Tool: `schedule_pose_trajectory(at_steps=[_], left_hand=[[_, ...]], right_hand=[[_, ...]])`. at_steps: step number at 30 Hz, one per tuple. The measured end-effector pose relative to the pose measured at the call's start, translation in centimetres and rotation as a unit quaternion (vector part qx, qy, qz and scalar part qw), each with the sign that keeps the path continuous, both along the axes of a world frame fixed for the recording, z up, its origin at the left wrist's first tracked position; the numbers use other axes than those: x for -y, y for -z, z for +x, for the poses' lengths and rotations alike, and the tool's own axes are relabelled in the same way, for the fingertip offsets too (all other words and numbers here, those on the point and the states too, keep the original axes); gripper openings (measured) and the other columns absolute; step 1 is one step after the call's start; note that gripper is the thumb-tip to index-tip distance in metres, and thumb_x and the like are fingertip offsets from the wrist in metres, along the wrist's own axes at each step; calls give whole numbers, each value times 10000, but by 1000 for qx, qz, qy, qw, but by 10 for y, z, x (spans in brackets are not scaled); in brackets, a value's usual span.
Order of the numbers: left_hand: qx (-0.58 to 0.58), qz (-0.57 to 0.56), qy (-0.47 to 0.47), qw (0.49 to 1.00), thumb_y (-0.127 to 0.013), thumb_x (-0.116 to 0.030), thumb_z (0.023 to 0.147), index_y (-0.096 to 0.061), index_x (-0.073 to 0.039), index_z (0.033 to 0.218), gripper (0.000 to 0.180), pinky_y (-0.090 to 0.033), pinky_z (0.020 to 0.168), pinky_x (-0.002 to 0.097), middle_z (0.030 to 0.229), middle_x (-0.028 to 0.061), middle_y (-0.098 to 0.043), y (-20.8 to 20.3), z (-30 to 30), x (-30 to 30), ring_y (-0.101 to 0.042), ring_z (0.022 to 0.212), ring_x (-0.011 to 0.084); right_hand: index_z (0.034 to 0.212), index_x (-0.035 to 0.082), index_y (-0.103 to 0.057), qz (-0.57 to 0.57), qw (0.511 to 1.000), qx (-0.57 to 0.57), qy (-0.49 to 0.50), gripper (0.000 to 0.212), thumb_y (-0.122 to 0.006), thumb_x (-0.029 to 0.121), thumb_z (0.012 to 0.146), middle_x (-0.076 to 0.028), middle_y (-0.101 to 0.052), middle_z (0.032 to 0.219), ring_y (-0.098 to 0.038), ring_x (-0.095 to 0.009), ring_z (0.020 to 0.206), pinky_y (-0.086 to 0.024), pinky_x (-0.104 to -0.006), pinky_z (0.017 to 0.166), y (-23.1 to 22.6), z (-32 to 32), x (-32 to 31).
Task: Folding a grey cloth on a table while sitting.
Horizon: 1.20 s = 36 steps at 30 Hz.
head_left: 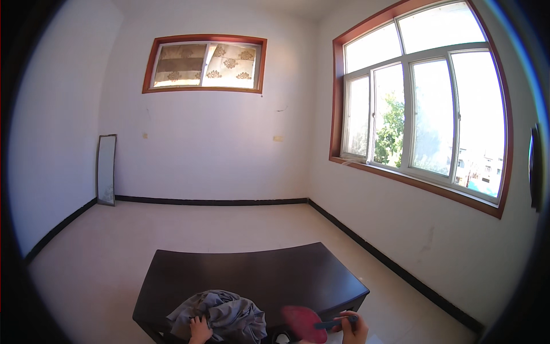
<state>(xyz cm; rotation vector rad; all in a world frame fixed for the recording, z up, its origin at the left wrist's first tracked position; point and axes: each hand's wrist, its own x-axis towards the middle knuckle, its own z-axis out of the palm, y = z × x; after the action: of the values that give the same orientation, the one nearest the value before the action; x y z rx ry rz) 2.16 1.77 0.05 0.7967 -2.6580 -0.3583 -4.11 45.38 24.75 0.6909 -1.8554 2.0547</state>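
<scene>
A crumpled grey cloth (220,312), perhaps a garment, lies heaped on the near side of the dark table (252,269). My left hand (200,330) is on its front, with bent fingers gripping the fabric. To the right, my right hand (353,329) is closed around the blue-grey handle of a lint brush (305,324). The brush has a flat, red, leaf-shaped head pointing left, apart from the cloth. Between cloth and brush, a small dark item with a white part (281,337) is cut off by the lower edge.
The table's right corner (366,292) stands out over a pale tiled floor (229,226). A narrow framed mirror (106,170) leans at the far left. Large red-framed windows (424,109) fill the right wall, and a smaller window (204,64) is in the far wall.
</scene>
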Motion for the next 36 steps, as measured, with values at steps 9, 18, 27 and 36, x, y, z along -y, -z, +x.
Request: schedule_pose_trajectory(at_steps=[9, 18, 27, 36], left_hand=[[21, 55, 7, 998, -531, -234, 848, -393, -24, 1375, 584, -336, 1015, 580, 1375, 272, -394, -11, 2, -4, -378, 1229, 487], [40, 38, 14, 998, -498, -242, 877, -394, -15, 1372, 554, -346, 1005, 578, 1362, 277, -411, -18, 6, -4, -412, 1192, 499], [60, 41, -2, 997, -489, -239, 884, -387, -21, 1379, 550, -341, 995, 594, 1368, 276, -404, -31, 8, -11, -406, 1194, 496], [1, -22, 12, 1000, -504, -263, 896, -474, -2, 1289, 472, -427, 920, 550, 1266, 322, -469, -18, 5, -6, -491, 1098, 504]], right_hand=[[1033, -15, -557, -311, 867, 364, -139, 179, -547, 138, 941, -168, -647, 825, -666, -244, 707, -544, -326, 589, 13, -23, -19], [1058, 37, -576, -176, 960, 197, -96, 154, -539, 132, 942, -67, -641, 868, -599, -108, 660, -491, -226, 556, -4, -8, -12], [1050, 27, -574, -84, 969, 181, -146, 139, -510, 108, 956, -63, -613, 824, -632, -158, 681, -519, -281, 601, -1, -5, -6], [1118, 30, -572, -399, 806, 320, -296, 222, -515, 176, 962, -61, -629, 855, -620, -136, 782, -513, -237, 674, 25, -27, -25]])
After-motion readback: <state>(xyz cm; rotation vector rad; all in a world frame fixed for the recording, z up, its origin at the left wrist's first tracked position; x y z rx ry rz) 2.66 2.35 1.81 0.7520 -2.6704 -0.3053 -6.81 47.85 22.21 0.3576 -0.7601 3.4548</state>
